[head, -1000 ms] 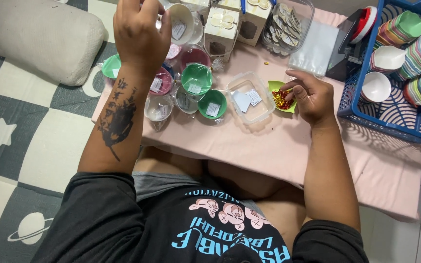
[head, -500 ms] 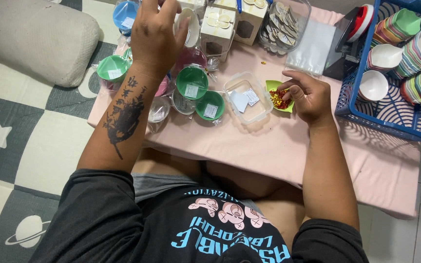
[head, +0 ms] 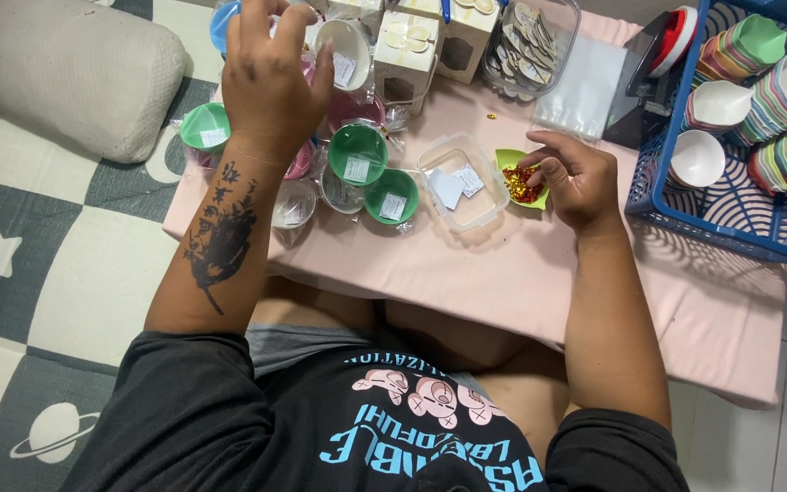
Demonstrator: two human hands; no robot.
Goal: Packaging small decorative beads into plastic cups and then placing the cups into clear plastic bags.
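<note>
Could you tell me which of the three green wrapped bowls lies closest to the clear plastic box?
The green bowl nearest the person, just left of the clear box; the other two lie farther left.

Tabletop (head: 521,282) is covered in a plain pale pink. The little wrapped bowls (head: 357,153) on it come in mint green, deeper green, pink and maroon, plus a blue one (head: 226,20) at the top edge and a white one (head: 343,41) just beside the left hand (head: 270,77), each with a small white label. By the right hand (head: 576,178) there's a lime green dish (head: 510,162) with shiny red and gold bits (head: 523,184) in it. The basket (head: 676,196) is bright blue, holding stacked bowls (head: 776,82) in white, green, pink and orange stripes of colour. The floor mat (head: 56,264) is a grey and cream check with star and planet prints, and the cushion (head: 70,68) is off-white.
</note>
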